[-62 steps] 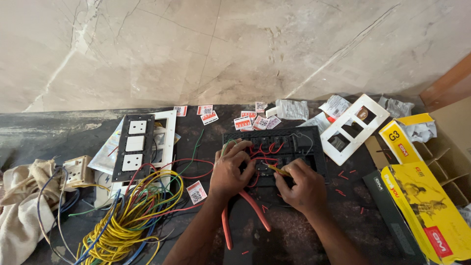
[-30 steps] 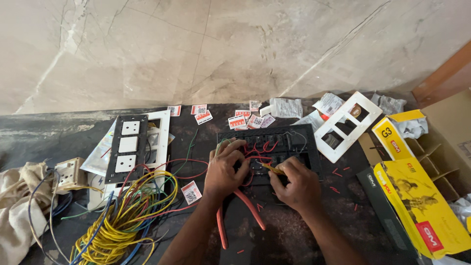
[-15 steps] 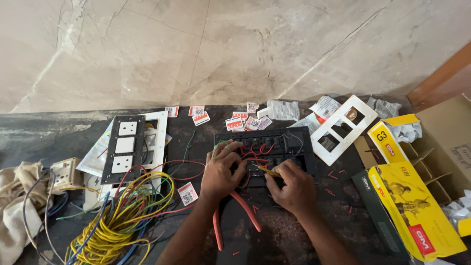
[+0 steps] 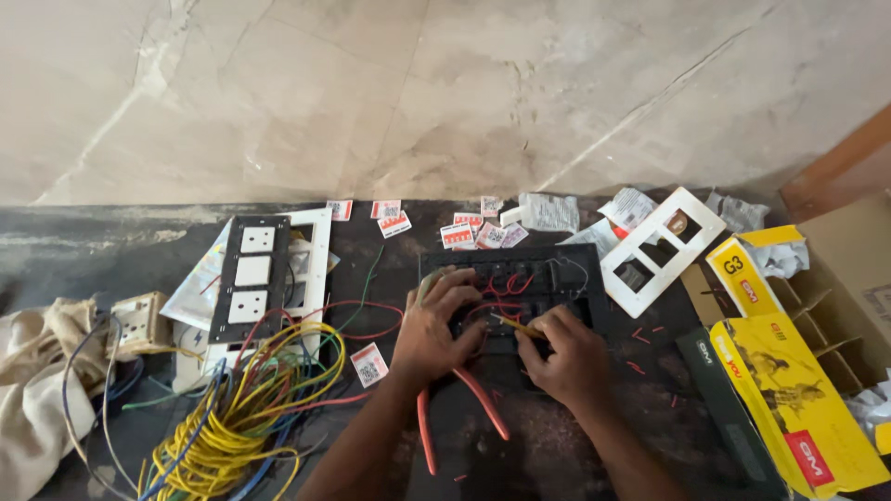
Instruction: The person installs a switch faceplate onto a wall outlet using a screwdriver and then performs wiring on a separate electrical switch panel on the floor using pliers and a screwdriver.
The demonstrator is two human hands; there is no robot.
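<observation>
Dark, dusty floor ran below a pale marble wall. On it lay a black switch plate (image 4: 520,288), back up, threaded with red wires. The left hand (image 4: 436,325) pressed it flat, probably for steadiness, fingers spread and gripping nothing. The right hand (image 4: 566,357) pinched a thin yellow-handled screwdriver (image 4: 515,326) at its terminals. Red-handled pliers (image 4: 455,408) lay beneath the wrists; glossy yellow wire coils (image 4: 232,417) sprawled left.

We are pressing our left hand (image 4: 436,325) on a black switch board (image 4: 520,278) with red wires (image 4: 501,288). Our right hand (image 4: 566,357) is holding a yellow screwdriver (image 4: 516,326) over it.
</observation>
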